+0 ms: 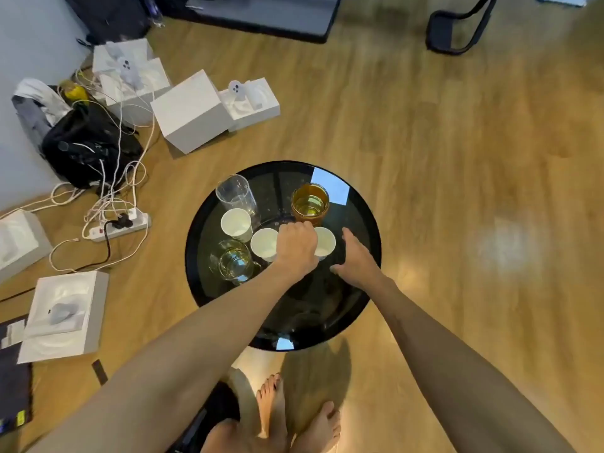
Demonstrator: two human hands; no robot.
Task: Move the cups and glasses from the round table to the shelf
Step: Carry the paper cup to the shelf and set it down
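Six vessels on the round table (356, 291), none yet moved, the shelf out of view; by this reading, task at its very start, every cup and glass left to carry. Three white paper cups, matte, tapered, open-mouthed and seemingly empty: the left one (236, 223) just in front of the tall clear glass (236, 193), the middle one (264, 244) partly behind the left hand (296, 247), the right one (325, 242) between the two hands. Tall clear glass: smooth, thin-walled, cylindrical, apparently empty, at the far left of the tabletop. Amber jar-like glass (310, 203): squat, round, translucent, with yellowish liquid, at the far side near the middle. Clear glass mug (233, 260): rounded, with a side handle and pale liquid, at the near left, touching or nearly touching the middle cup. Left hand curled knuckles-up over the gap between middle and right cups, fingers hidden beneath; whether closed on a cup rim cannot be told. Right hand (354, 256) spread, fingers fairly straight, low over the glass top just beside the right cup, holding nothing. Tabletop: dark, glossy, circular glass, mirroring bright window patches. Beyond: warm wood-grain floor (457, 142), bare feet (294, 416) at the near edge, white cardboard boxes (189, 109), a white power strip (117, 225) amid tangled cables, a black bag (85, 145) by the wall
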